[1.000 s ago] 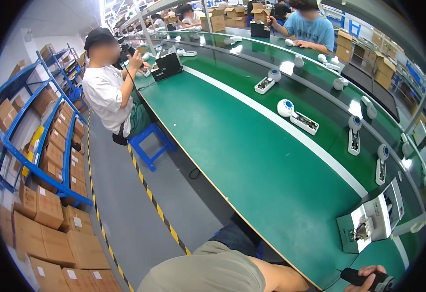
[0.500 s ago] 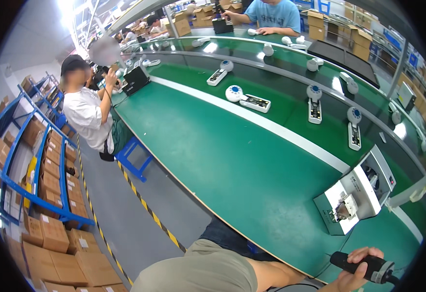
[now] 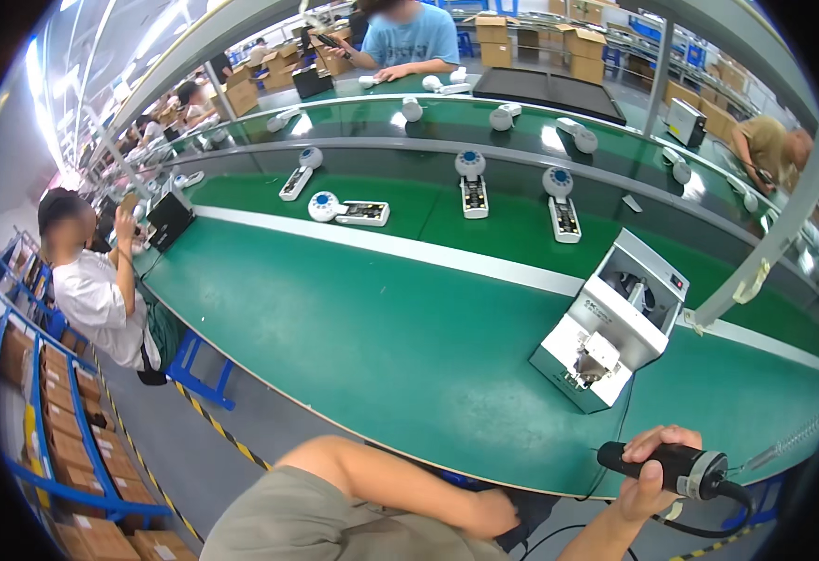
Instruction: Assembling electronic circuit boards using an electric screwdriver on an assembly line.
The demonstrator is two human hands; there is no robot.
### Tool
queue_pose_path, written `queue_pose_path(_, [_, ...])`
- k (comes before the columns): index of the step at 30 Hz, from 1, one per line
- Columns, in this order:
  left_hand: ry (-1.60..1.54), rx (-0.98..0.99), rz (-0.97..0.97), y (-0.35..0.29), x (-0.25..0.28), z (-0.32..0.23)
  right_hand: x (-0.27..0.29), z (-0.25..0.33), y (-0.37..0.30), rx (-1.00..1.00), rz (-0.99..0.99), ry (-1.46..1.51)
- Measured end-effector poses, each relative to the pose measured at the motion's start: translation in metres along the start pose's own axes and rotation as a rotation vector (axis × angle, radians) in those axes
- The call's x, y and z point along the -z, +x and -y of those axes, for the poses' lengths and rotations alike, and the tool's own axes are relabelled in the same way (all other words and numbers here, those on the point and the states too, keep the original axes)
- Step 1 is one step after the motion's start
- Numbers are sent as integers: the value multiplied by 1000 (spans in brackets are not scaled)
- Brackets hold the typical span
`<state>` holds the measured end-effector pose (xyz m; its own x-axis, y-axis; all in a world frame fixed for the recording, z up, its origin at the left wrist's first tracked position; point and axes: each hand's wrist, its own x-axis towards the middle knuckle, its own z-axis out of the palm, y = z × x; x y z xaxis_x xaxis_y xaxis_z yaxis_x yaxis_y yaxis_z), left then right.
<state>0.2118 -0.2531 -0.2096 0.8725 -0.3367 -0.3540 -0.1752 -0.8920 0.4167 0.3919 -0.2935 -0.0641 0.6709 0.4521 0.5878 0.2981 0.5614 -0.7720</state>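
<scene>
My right hand (image 3: 654, 466) is wrapped round a black electric screwdriver (image 3: 676, 470) at the bench's near right edge. The tool lies nearly level, its thin bit pointing left and its cable leaving on the right. My left hand (image 3: 495, 515) is low in front of my lap beside the bench edge. Motion smears it, so its fingers cannot be made out. Just beyond the screwdriver stands a grey screw feeder (image 3: 615, 327), its metal outlet facing me.
Behind a white strip, a green conveyor belt (image 3: 428, 210) carries several white round-headed devices (image 3: 473, 187), bodies open. A slanted metal post (image 3: 755, 252) and a coiled spring (image 3: 793, 438) stand right. One co-worker (image 3: 101, 290) sits left; another (image 3: 409, 42) works opposite. Blue shelving with cartons (image 3: 72, 411) lies left.
My view has swung to the right, so bench and belt sit further left in the picture. My left forearm has come into view across my lap. The screwdriver stays in my right hand.
</scene>
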Motion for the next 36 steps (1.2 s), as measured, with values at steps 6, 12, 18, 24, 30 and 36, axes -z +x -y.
queue_pose_path(6, [-166,4,402,-100,168,25,4,-8,2,-39,-32,163])
queue_pose_path(12, [308,509,-444,-90,256,160,11,-9,-6,11,-136,59])
queue_pose_path(18, [886,577,-786,-41,295,305,12,-21,-14,-25,-58,122])
queue_pose_path(24, [735,550,-704,-6,287,375,13,-12,-10,-120,-31,9])
queue_pose_path(30, [1134,369,-788,-15,287,392,18,-1,5,-33,-25,-175])
queue_pose_path(36, [977,583,-343,-65,257,284,16,4,3,-14,-22,-180])
